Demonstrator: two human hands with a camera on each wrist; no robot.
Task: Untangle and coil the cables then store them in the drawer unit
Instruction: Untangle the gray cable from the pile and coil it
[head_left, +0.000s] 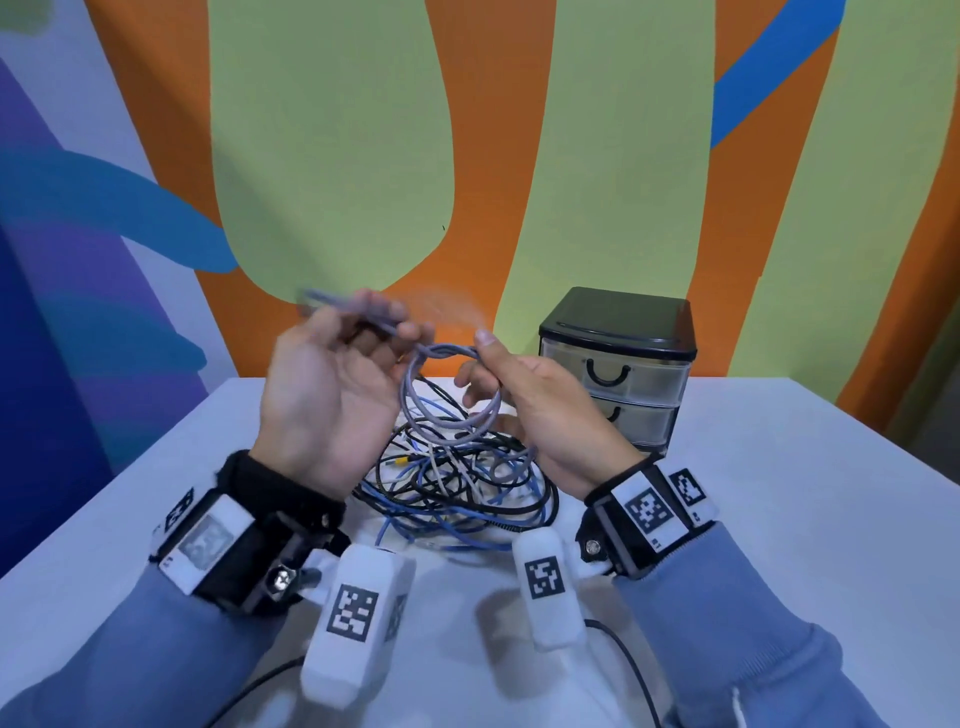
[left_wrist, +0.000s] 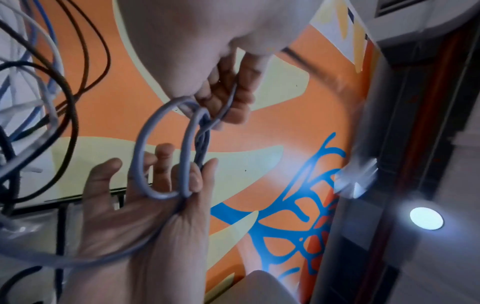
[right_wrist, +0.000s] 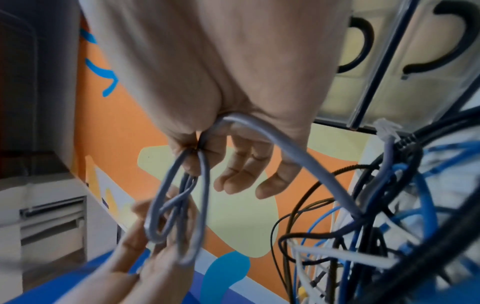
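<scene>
Overhead, from the head view, the grey cable (head_left: 451, 400) is held above the table (head_left: 779, 519) as a small coil of several round loops, standing roughly upright, its plane facing the person. The right hand (head_left: 540, 415) pinches the coil's top between thumb and forefinger. The left hand (head_left: 332, 384) grips the cable's free end, which points up and left, blurred. Beneath lies the tangled pile (head_left: 457, 488) of black, blue and white cables, mid-table. The drawer unit (head_left: 618, 364) stands at the far edge, drawers closed.

Left wrist view: the left hand's fingers (left_wrist: 228, 98) curl round the grey strand; coil loops (left_wrist: 166, 156) hang across the right palm.

Right wrist view: the right hand's thumb and forefinger clamp the loops (right_wrist: 182, 205); a grey strand trails right into the pile.
</scene>
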